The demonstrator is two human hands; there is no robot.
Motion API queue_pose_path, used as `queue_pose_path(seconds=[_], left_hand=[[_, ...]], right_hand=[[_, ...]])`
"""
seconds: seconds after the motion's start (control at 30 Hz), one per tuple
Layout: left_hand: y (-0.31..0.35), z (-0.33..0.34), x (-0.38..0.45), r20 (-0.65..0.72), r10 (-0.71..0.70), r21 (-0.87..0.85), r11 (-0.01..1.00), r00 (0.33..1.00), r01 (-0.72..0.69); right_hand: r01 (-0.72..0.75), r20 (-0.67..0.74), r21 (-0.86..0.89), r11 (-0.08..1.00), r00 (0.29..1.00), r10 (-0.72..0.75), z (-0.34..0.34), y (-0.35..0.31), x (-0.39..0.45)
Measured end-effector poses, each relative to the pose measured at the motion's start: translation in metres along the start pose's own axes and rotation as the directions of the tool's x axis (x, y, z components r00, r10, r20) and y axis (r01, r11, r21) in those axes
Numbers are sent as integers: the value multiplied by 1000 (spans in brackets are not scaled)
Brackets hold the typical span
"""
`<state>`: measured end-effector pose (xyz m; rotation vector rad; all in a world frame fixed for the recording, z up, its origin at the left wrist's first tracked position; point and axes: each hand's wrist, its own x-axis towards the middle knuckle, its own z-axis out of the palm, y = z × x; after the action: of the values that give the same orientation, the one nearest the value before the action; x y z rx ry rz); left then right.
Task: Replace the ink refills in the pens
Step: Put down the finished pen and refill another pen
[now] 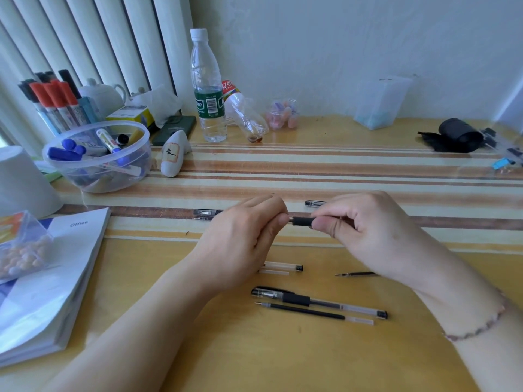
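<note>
Above the desk's middle, my left hand and my right hand both grip one pen by its black rubber grip; the left fingers pinch its tip end, the right hand wraps the barrel. A clear pen cap lies behind my left hand, another cap behind my right. Near me lie a capped pen, a loose black refill, an empty clear barrel and a short dark refill.
A clear bowl of markers and a book marked Office sit on the left. Water bottles stand at the back, a clear box and a black roll at the back right.
</note>
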<state>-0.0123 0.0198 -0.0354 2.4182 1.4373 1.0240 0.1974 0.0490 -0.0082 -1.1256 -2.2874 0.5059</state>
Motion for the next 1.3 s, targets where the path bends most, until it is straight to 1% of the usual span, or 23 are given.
queue_pose_path(seconds=[0.1,0.17,0.23,0.3,0.33,0.43,0.5,0.57,0.67,0.83,0.93,1.0,1.07,1.13,1.2,1.23,1.3], left_hand=[[-1,0,0,-16,-35,-41,999,999,34],[-1,1,0,-22,-83,-133,988,996,79],[0,1,1,-40,-118,-186,976,992,109],[0,2,2,-49,-133,-191,974,990,121],[-1,2,1,-50,-144,-195,972,988,132],[-1,0,0,-46,-193,-239,955,980,177],[-1,-1,1,-44,-227,-268,941,973,207],[-1,-2,3,-55,-259,-310,922,964,230],[-4,-5,4,-51,-277,-369,898,959,240],[-7,-8,4,10,-321,-448,846,947,291],[-8,-7,3,-24,-325,-432,856,945,283],[-6,-8,4,-54,-290,-375,893,956,250],[-3,-7,3,-26,-235,-292,931,972,217],[-3,-4,1,37,-228,-220,948,973,230],[-5,-4,0,60,-229,-141,962,972,235],[-5,-4,0,58,-224,-121,966,973,229],[-8,-7,0,42,-228,-136,963,973,232]], right_hand=[[26,-122,35,999,992,-21,4,-3,1],[33,-163,23,999,986,-28,4,-3,1],[33,-121,-13,999,992,-34,3,-5,0],[13,-42,-47,999,999,-15,4,-4,0],[6,-27,-67,998,1000,-8,5,-4,0],[12,-79,-98,995,997,-20,7,-5,0],[-18,-104,-141,990,995,3,5,-6,0],[-38,-90,-175,984,996,22,4,-7,-1],[-31,-54,-183,983,998,21,1,-4,-1],[-69,-82,-203,977,995,53,-3,3,2],[-67,-72,-219,973,996,52,-3,4,1],[-49,-49,-224,973,998,39,-1,2,1],[-27,-38,-228,973,999,19,2,-2,0],[-10,-38,-238,971,999,1,4,-4,-1],[-16,-46,-243,970,999,5,2,-6,-2],[-23,-57,-235,972,998,10,-1,-7,-2],[-41,-85,-245,969,996,21,-9,-6,-1]])
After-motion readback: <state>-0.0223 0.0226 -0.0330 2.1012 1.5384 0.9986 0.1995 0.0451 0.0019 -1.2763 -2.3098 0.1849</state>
